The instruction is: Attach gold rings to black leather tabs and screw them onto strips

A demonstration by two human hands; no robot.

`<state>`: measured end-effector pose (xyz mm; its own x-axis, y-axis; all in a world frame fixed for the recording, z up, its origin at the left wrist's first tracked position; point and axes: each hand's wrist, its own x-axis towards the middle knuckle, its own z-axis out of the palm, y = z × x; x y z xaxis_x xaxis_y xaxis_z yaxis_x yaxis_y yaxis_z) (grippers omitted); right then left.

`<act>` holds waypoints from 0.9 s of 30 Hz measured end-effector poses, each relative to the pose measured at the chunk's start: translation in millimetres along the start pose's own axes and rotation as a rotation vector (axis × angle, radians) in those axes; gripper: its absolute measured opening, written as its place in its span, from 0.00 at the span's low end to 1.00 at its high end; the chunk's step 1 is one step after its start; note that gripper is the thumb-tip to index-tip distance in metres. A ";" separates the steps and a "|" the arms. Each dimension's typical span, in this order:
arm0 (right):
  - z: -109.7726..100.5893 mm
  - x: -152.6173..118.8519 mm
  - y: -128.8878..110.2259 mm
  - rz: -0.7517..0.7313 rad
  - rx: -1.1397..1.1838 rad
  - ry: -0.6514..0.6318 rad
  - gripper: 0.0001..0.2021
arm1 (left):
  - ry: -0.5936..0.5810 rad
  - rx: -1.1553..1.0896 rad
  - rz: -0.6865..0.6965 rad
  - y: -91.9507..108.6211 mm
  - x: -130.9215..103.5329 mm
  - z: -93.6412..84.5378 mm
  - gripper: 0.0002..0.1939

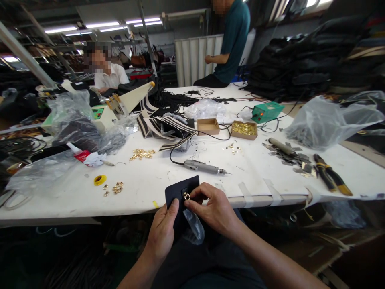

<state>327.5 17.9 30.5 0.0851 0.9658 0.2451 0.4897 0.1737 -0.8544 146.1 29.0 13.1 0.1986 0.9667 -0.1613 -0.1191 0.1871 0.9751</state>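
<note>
My left hand [164, 228] grips a dark flat panel [173, 192], its thumb pressed on the front face. A small gold metal fitting [187, 196] sits against that panel near its right side. The thumb and fingertips of my right hand [212, 204] are closed on the fitting. Clear plastic film [195, 228] hangs from the panel below my right fingers. Just beyond the panel lies a grey electric screwdriver [203, 166] with its cord running back.
Gold fittings [142, 154] and a yellow tape roll [100, 180] lie at left. Cardboard boxes [208, 127], a green power unit [267, 111], pliers [331, 174] and metal plates [296, 158] are across the table [60, 200]. Two other people are beyond it.
</note>
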 end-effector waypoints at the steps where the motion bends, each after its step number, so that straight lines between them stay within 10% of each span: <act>1: -0.3 0.0 1.3 -0.067 -0.048 0.018 0.06 | 0.003 -0.021 -0.006 -0.6 0.2 0.1 0.22; 9: -8.5 6.3 17.2 -0.490 -0.233 -0.053 0.08 | 0.026 -0.242 -0.128 6.3 -2.3 8.7 0.19; 27: -7.6 3.5 20.3 -0.510 -0.257 0.001 0.07 | 0.027 -0.250 -0.129 7.7 -2.4 12.7 0.20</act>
<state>344.3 23.3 17.5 -0.2170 0.7716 0.5979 0.6640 0.5656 -0.4890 157.0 25.9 22.9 0.2018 0.9359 -0.2887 -0.3313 0.3426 0.8791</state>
